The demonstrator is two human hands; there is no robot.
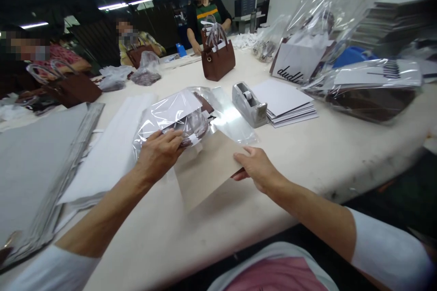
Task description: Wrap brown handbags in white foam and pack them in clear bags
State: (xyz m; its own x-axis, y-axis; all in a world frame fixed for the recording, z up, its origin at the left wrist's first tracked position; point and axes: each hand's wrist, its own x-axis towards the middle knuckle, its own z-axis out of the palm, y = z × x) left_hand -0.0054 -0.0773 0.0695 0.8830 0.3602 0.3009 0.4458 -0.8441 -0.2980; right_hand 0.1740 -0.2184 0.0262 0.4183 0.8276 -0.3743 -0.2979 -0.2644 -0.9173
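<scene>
Large flat grey sheets (41, 145) are stacked at the left. A boxy brown handbag (219, 61) is stood upright at the far middle, and flat grey boards (385, 25) are piled at the far right.

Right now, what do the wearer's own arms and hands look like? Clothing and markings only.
Left hand and right hand are both bare, no gloves. The left forearm and right forearm are uncovered, with no watch, cable or marking visible. Left sleeve and right sleeve are plain, pale bluish white.
</scene>
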